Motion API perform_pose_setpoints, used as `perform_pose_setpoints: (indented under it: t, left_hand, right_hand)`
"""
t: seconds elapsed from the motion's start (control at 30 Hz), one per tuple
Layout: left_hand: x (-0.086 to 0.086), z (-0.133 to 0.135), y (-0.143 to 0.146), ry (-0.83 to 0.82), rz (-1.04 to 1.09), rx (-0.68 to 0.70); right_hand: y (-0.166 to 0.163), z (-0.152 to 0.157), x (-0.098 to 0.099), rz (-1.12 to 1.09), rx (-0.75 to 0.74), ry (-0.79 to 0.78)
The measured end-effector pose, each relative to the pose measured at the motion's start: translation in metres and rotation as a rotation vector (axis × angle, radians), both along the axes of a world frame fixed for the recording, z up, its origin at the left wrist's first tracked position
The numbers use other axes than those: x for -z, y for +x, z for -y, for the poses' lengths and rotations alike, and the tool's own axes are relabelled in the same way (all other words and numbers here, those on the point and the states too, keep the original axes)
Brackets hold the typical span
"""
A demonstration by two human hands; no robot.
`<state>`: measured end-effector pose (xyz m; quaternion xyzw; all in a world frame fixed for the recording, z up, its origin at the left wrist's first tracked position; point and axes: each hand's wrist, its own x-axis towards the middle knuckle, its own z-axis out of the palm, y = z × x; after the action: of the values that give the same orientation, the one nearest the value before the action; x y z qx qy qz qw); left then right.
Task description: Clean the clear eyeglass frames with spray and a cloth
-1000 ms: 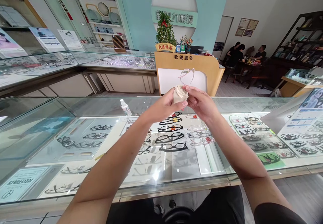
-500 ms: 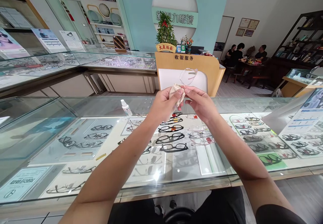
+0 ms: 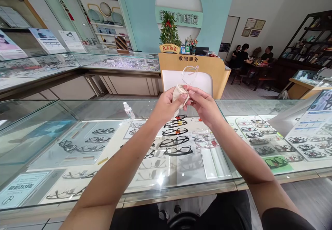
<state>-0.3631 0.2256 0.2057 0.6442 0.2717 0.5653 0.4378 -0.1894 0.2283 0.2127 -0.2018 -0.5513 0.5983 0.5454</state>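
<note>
Glasses (image 3: 190,74) are shifted slightly left and up against half a second ago; both hands are raised a touch with them, and the cloth (image 3: 178,92) is kept bunched at the same spot.

Glass table (image 3: 38,136) is spread across the whole lower view, with rows of black frames (image 3: 173,141) laid inside it under the pane. Wooden cashier desk (image 3: 216,72) is seen behind it, and seated people (image 3: 242,53) are seen far back on the right.

Left hand (image 3: 166,105) and right hand (image 3: 204,107) are held together above the table, fingertips touching.

One clear lens is raised just above the fingertips. The frame's long axis is tilted steeply, from the cloth up and slightly right. Its lower end is covered by the cloth, so the right hand is slightly nearer the exposed lens.

Left grip is clenched around the cloth, with the thumb pressed onto it. Right grip is pinched on the frame just under the lens, other fingers curled loosely.

Small spray bottle (image 3: 128,110) is stood on the table, left of the hands and apart from them.
</note>
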Motion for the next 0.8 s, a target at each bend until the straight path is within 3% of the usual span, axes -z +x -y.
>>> perform_pose_setpoints:
  t: [0.27, 0.43, 0.63, 0.8]
  left_hand:
    - [0.001, 0.011, 0.012, 0.045, 0.057, -0.130]
    - [-0.004, 0.015, 0.010, -0.001, -0.015, -0.045]
    - [-0.011, 0.011, -0.008, -0.087, -0.128, 0.173]
    - [-0.015, 0.012, -0.013, -0.073, -0.199, 0.193]
  right_hand:
    - [0.002, 0.003, -0.001, 0.049, 0.025, 0.052]
    - [0.005, -0.001, 0.000, 0.009, -0.010, 0.068]
    - [0.005, -0.007, 0.000, -0.058, 0.040, -0.017]
    - [0.003, -0.002, -0.004, -0.086, 0.035, -0.020]
